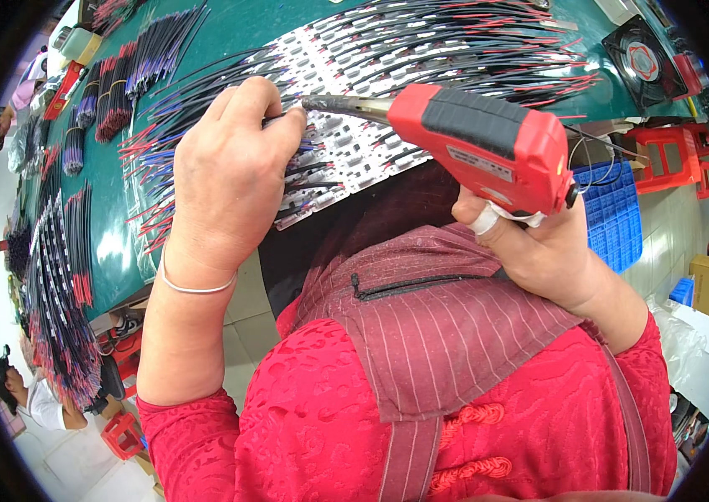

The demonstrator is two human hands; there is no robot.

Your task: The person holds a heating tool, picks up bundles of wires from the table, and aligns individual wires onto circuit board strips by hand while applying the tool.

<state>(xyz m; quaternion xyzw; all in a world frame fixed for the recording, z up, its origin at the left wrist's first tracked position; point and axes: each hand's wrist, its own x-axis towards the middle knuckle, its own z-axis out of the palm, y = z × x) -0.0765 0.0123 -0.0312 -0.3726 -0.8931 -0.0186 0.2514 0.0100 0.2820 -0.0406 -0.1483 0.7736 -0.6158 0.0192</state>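
— So, what's in each grip?
— The right hand (539,243) is closed round the handle of a red soldering gun (480,142), its metal tip over the white strip panel (346,151). The left hand (229,167) pinches a thin wire against that panel, fingers pressed together.
— And around the panel?
— It lies on the green desk (112,217). Red-and-black wire bundles (112,100) lie left of it, a black fan (643,63) far right, red stools (668,159) below the fan.
— Anything blocking?
— The left hand hides the joint.

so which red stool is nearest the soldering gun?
The larger red stool, just right of the soldering gun in the right hand; the other red stools sit far off at lower left.
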